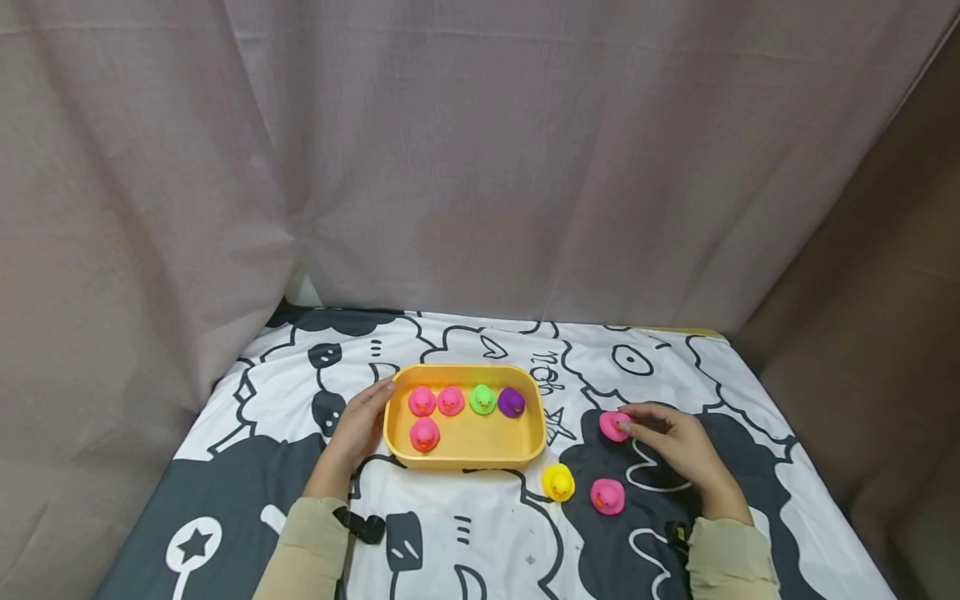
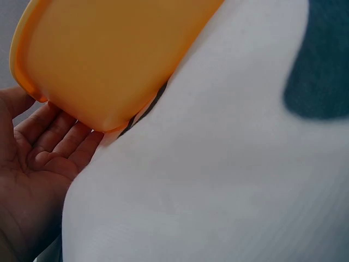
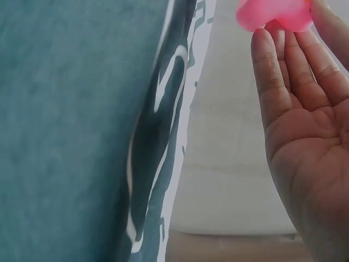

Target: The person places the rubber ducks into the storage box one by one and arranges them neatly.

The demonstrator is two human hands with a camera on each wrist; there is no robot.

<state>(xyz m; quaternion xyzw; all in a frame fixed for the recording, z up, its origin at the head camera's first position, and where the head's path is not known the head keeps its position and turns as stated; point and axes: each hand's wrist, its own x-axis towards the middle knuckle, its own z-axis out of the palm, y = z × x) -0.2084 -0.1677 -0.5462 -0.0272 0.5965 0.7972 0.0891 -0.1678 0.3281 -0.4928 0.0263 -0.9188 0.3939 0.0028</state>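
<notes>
My left hand (image 1: 362, 425) grips the left end of a yellow tray (image 1: 465, 462), thumb at its rim and fingers against its underside in the left wrist view. Inside the tray sit several rubber ducks: pink ones at the left, a green duck (image 1: 482, 400) and a purple duck (image 1: 512, 402). To the right of the tray, my right hand (image 1: 678, 442) pinches a pink rubber duck (image 1: 613, 426) between thumb and fingertips. That duck (image 3: 272, 12) is cut off by the top edge of the right wrist view.
Between the tray and my right forearm, a yellow duck (image 1: 558, 482) and another pink duck (image 1: 607, 497) stand on the cloth. A black-and-white patterned cloth (image 1: 480, 558) covers the table. Grey-beige curtains (image 1: 495, 167) hang behind and at both sides.
</notes>
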